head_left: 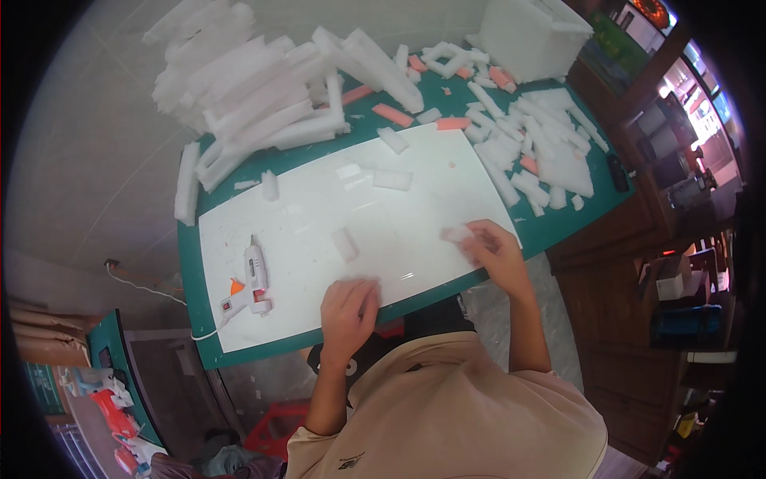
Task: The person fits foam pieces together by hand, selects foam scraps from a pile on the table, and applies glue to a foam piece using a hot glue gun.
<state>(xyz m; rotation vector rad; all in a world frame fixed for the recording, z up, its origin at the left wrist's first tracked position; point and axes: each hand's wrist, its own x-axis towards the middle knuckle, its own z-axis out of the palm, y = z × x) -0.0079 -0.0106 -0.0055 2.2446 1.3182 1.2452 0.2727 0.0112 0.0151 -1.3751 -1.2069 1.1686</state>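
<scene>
My right hand point(496, 254) pinches a small white foam piece point(456, 234) between thumb and fingers, over the right part of a glossy white board point(303, 295). Motion blurs the piece a little. At the board's near edge is my left hand point(348, 315), its fingers loosely bent, the thumb apart, and no object visible in it. Just beyond the left hand lies a short foam block point(345, 244). Farther back on the board are a larger foam block point(392, 180), a smaller one point(392, 140) and an upright-looking piece point(270, 186).
A white glue gun point(255, 275) with an orange trigger lies on the board's left side, its cord running off left. Foam strips point(255, 88) are piled at the back left of the green table point(191, 263). Foam scraps point(550, 136) and a large foam block point(531, 36) occupy the right back.
</scene>
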